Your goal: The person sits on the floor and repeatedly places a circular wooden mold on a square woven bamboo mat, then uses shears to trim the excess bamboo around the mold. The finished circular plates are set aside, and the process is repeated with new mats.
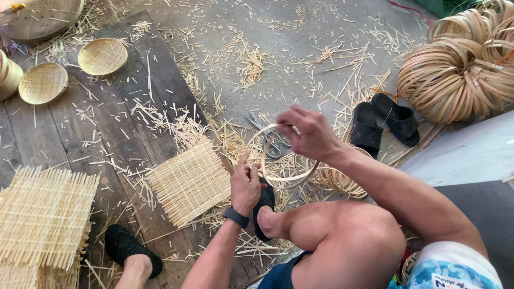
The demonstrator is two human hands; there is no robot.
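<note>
Both hands on one bamboo hoop, held upright just above the floor in front of the bent right knee. Left hand pinches the hoop's lower-left edge, thumb on top; right hand grips the top right, fingers curled over the strip. Opposed grips look like they hold the ring's shape under tension. Scissors lie on the concrete just behind the hoop, within reach. More finished hoops stacked flat under the right forearm. Square woven mat on the wooden planks just left of the hands, near a bigger stack of woven mats at far left. Two small round baskets upper left. Big bundle of coiled bamboo strips upper right, a pair of black sandals beside it. No packages, labels or signs visible.
</note>
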